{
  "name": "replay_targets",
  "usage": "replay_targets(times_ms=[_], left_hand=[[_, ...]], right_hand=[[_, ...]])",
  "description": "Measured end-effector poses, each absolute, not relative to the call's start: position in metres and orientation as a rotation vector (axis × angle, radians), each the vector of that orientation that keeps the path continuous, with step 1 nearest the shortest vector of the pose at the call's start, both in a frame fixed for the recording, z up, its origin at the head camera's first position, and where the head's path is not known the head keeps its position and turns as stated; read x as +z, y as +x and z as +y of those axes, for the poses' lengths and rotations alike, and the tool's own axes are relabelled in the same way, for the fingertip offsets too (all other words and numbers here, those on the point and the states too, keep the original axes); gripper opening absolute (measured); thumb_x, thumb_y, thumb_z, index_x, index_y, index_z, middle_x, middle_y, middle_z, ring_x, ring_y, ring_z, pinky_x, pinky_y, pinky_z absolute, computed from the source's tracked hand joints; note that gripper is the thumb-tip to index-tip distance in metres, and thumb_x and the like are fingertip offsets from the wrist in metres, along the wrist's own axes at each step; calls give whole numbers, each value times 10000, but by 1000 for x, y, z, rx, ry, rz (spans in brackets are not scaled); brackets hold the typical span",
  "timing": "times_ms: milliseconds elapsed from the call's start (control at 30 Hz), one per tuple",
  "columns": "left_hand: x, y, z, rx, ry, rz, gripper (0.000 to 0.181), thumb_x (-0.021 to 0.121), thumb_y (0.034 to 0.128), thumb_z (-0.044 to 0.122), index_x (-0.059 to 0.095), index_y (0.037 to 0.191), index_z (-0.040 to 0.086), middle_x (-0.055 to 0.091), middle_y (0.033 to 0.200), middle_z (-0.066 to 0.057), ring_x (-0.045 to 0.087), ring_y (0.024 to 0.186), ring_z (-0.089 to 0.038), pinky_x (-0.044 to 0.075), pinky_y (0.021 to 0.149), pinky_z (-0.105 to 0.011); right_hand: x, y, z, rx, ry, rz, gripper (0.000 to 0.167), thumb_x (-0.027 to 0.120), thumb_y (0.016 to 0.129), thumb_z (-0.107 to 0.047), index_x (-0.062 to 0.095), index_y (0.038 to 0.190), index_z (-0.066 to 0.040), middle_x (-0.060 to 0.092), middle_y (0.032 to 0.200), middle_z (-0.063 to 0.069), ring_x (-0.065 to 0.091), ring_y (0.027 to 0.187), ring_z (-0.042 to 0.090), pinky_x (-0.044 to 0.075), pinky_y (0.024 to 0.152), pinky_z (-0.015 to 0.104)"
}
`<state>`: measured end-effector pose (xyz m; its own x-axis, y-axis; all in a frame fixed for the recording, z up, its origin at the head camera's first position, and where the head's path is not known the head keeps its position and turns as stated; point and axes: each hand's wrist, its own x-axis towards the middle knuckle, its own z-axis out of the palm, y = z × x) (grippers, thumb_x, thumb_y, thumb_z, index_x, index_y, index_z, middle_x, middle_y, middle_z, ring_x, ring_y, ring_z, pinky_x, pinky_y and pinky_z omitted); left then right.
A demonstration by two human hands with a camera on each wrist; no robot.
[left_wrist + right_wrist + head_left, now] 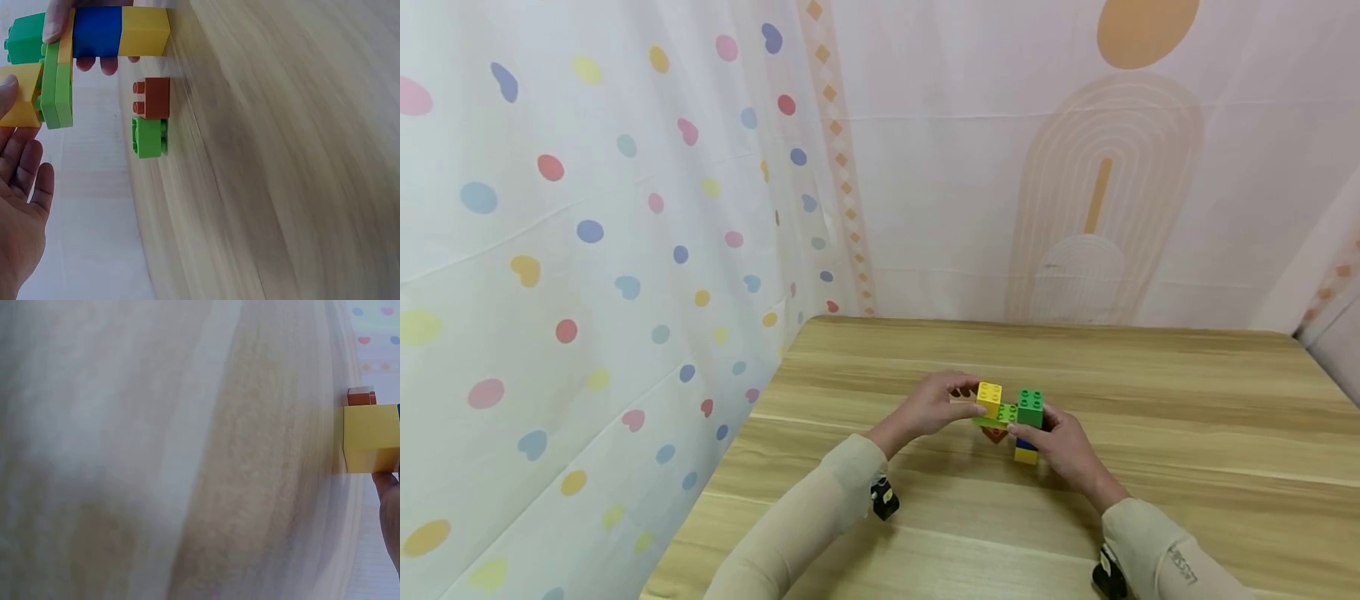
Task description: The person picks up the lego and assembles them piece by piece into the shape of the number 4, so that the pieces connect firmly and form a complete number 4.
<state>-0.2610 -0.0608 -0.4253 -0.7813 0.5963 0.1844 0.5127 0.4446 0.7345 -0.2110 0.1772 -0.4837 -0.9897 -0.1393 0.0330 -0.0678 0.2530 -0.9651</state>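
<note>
My left hand [934, 405] pinches a yellow brick [989, 398] between thumb and fingers. That brick sits on one end of a flat light green brick [57, 94]. The flat brick juts sideways from a stack with a dark green brick [1031, 405] on top. Below it in the stack come a thin orange piece [65, 39], a blue brick [97, 31] and a yellow bottom brick [145, 31]. My right hand [1066, 448] grips this stack, its thumb on the flat brick and its other fingers behind.
On the wooden table [1187, 417], a reddish-brown brick [156, 98] and a light green brick [149, 137] lie behind the stack, side by side in the left wrist view. A patterned curtain [925, 208] hangs behind the table and along its left side.
</note>
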Motion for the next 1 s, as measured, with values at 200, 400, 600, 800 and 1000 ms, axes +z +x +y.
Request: replay_targets(times_ms=[200, 400, 600, 800, 1000], left_hand=[[-429, -261, -67, 1318, 908, 2594, 357, 715, 935, 255, 669, 1245, 83, 664, 1051, 47, 564, 967, -107, 456, 872, -305], [-428, -263, -69, 1285, 922, 2630, 388, 719, 931, 272, 664, 1265, 81, 680, 1108, 20, 586, 1017, -138, 461, 895, -323], [-428, -265, -64, 1262, 926, 2611, 418, 707, 939, 299, 650, 1291, 81, 672, 1131, 17, 582, 1037, -140, 463, 882, -300], [-428, -265, -64, 1275, 929, 2581, 392, 694, 951, 258, 646, 1293, 71, 677, 1125, 12, 577, 1023, -119, 458, 884, -304], [-428, -266, -63, 1248, 962, 2584, 366, 682, 960, 244, 652, 1286, 79, 681, 1101, 20, 573, 988, -106, 453, 863, -299]], right_hand=[[-486, -211, 175, -1888, -194, 2424, 501, 723, 910, -388, 609, 1275, -63, 653, 1189, 119, 596, 1033, 219, 495, 870, 319], [-485, -211, 177, -1876, -170, 2459, 551, 714, 911, -415, 592, 1310, -56, 648, 1198, 126, 586, 1038, 216, 488, 863, 316], [-486, -211, 177, -1865, -152, 2436, 555, 714, 905, -437, 595, 1307, -73, 644, 1211, 114, 584, 1057, 223, 484, 893, 341], [-486, -212, 178, -1874, -162, 2434, 538, 720, 905, -420, 602, 1287, -60, 648, 1194, 120, 588, 1043, 227, 487, 879, 337], [-486, -212, 180, -1883, -174, 2431, 533, 718, 909, -412, 603, 1284, -51, 649, 1192, 123, 593, 1045, 218, 492, 873, 323]])
